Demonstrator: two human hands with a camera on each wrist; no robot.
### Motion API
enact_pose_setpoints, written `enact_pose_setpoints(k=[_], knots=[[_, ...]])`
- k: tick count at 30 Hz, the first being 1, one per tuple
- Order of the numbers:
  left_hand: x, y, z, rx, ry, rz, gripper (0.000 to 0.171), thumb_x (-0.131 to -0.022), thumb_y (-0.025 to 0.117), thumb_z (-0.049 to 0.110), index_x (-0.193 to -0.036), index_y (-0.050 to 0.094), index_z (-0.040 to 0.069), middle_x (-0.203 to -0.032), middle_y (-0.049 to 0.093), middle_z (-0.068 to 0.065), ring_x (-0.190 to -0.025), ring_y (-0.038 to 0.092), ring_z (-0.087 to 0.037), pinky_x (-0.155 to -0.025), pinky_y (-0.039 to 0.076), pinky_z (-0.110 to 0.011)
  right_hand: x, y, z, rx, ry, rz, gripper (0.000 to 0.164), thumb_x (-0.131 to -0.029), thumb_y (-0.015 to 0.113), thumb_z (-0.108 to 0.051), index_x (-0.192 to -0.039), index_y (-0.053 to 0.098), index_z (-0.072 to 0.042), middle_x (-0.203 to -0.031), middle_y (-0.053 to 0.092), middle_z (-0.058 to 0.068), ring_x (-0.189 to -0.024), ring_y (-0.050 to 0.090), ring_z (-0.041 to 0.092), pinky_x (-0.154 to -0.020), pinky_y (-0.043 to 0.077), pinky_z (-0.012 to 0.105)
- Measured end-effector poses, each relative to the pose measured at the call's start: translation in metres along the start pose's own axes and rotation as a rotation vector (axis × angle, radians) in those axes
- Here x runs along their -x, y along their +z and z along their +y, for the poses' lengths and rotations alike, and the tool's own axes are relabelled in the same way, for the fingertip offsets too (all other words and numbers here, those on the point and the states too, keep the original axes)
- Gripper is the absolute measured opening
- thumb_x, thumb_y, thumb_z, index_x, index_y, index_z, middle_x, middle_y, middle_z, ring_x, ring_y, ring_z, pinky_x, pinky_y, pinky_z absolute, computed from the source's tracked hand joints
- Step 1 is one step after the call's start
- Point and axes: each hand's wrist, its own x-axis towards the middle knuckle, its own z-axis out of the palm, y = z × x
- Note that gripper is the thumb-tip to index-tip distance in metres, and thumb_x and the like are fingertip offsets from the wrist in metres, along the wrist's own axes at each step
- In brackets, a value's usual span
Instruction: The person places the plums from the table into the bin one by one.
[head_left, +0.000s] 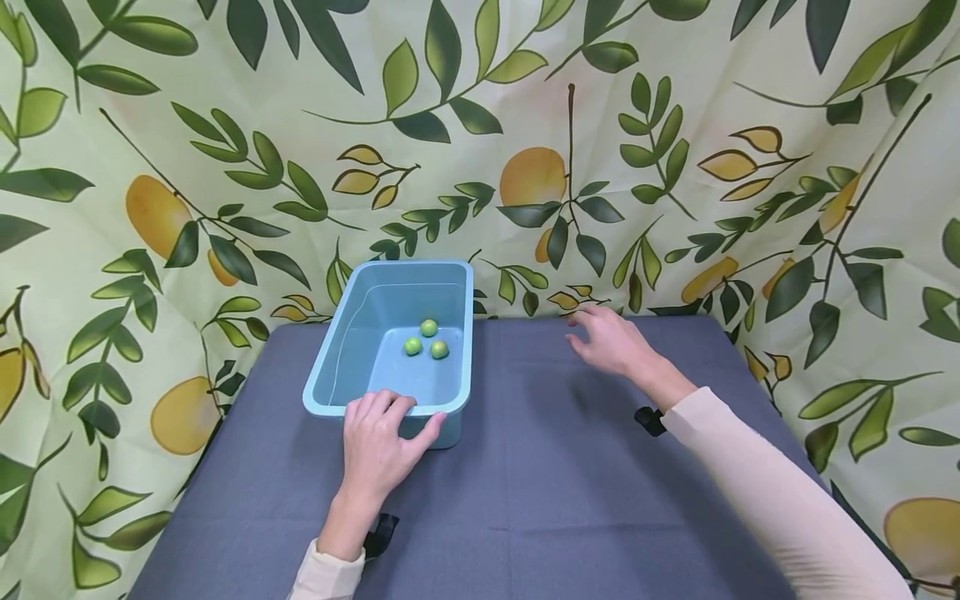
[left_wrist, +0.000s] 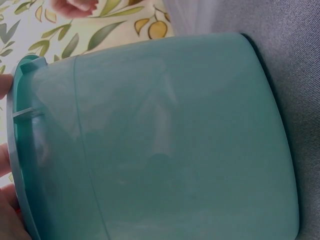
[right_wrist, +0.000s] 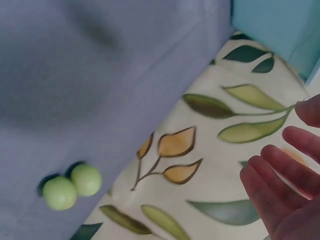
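A light-blue plastic bin [head_left: 318, 379] stands on the table, with three small round green fruits [head_left: 438, 349], like limes, on its floor. My left hand [head_left: 381, 446] grips its near rim, fingers hooked over the edge. The left wrist view is filled by the bin's outer wall [left_wrist: 165, 135], fingertips at the rim on the left. My right hand [head_left: 611, 340] is raised over the far right of the table, holding nothing, fingers loosely bent. Two more green fruits [right_wrist: 60, 193] lie side by side on the cloth in the right wrist view; the right hand hides them in the head view.
A grey-blue cloth [head_left: 540, 500] covers the table. Behind and at both sides hangs a pale curtain [head_left: 465, 158] printed with leaves and yellow fruit, meeting the table's far edge. The bin stands near that edge, left of the middle.
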Motion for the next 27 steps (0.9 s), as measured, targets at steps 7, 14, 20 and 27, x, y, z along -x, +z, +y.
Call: enact_pose_setpoints(k=[7, 14, 20, 27], knots=[[0.000, -0.001, 0.001, -0.002, -0.005, -0.003, 0.052, -0.091, 0.059, 0.059, -0.078, 0.071, 0.010, -0.077, 0.061, -0.004, -0.070, 0.055, -0.029, -0.070, 0.040, -0.047, 0.007, 0.001, 0.027, 0.009, 0.064, 0.006, 0.032, -0.097, 0.062, -0.022, -0.121, 0.069, -0.001, -0.120, 0.064, 0.019, -0.110, 0.061, 0.040, -0.086, 0.050, 0.058], [0.000, -0.001, 0.001, 0.001, -0.004, -0.003, 0.050, -0.090, 0.060, 0.058, -0.078, 0.071, 0.010, -0.076, 0.061, -0.003, -0.070, 0.055, -0.028, -0.071, 0.041, -0.047, 0.014, 0.005, 0.052, 0.025, 0.143, 0.011, 0.036, -0.098, 0.059, -0.023, -0.124, 0.066, 0.001, -0.125, 0.060, 0.024, -0.115, 0.058, 0.045, -0.086, 0.049, 0.062], [0.000, -0.001, 0.001, 0.002, -0.006, -0.001, 0.049, -0.089, 0.062, 0.057, -0.077, 0.071, 0.010, -0.076, 0.061, -0.003, -0.070, 0.054, -0.028, -0.070, 0.040, -0.047, 0.020, 0.008, 0.069, 0.025, 0.191, 0.019, 0.036, -0.099, 0.057, -0.024, -0.123, 0.065, 0.001, -0.121, 0.060, 0.025, -0.112, 0.058, 0.046, -0.082, 0.049, 0.063], [0.000, -0.001, 0.001, -0.004, -0.006, -0.010, 0.052, -0.091, 0.059, 0.059, -0.078, 0.071, 0.010, -0.077, 0.061, -0.003, -0.070, 0.055, -0.029, -0.070, 0.041, -0.047, 0.026, 0.014, 0.088, 0.003, 0.273, 0.023, 0.040, -0.099, 0.055, -0.025, -0.126, 0.063, 0.004, -0.134, 0.052, 0.030, -0.119, 0.053, 0.051, -0.084, 0.047, 0.066]])
